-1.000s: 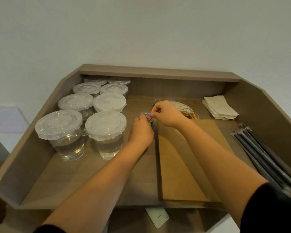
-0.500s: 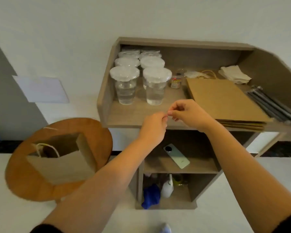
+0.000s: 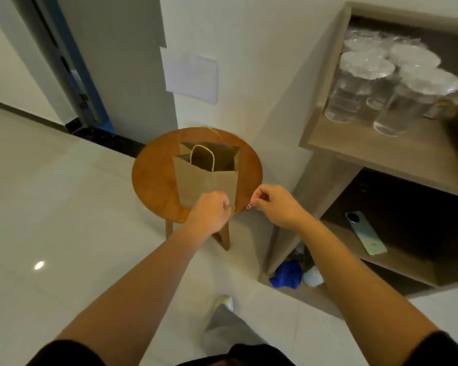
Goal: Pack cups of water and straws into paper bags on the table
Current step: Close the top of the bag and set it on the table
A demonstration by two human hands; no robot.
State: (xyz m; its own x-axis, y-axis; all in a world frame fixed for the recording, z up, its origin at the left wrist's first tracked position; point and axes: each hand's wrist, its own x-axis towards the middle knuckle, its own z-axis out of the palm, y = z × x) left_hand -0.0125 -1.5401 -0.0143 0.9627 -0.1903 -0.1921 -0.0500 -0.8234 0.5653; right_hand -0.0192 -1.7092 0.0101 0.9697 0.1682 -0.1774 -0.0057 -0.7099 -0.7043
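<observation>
Looking down at a round wooden stool (image 3: 148, 180) with one brown paper bag (image 3: 205, 180) standing open on it, mouth up, a pale cord handle (image 3: 202, 154) arched over the near panel; the bag's inside is dark and its contents cannot be made out. Left hand (image 3: 209, 212) sits at the bag's 6 o'clock, covering the lower front edge; fingers curled, but whether they pinch anything is hidden by the knuckles, so its grip cannot be told. Right hand (image 3: 275, 204) is just at the bag's 4 o'clock, apart from it, thumb and forefinger pinching a tiny pink clip (image 3: 249, 206), too small to make out further. At the stool's 2 o'clock stands a shelf unit (image 3: 354, 146); on its top board a cluster of clear lidded cups (image 3: 354, 83) holding water, smeared by blur, the rear ones largely hidden behind the front ones. The unit's right side is cut off by the frame; a brown edge there at 3 o'clock is too cropped to identify. On the middle board lies a green phone (image 3: 365, 233); at the bottom a blue cloth (image 3: 287, 277) and a white object, partly hidden by the right forearm. A grey trouser leg and a pale shoe (image 3: 224, 302) show at 6 o'clock, above dark sleeves at the bottom edge.
</observation>
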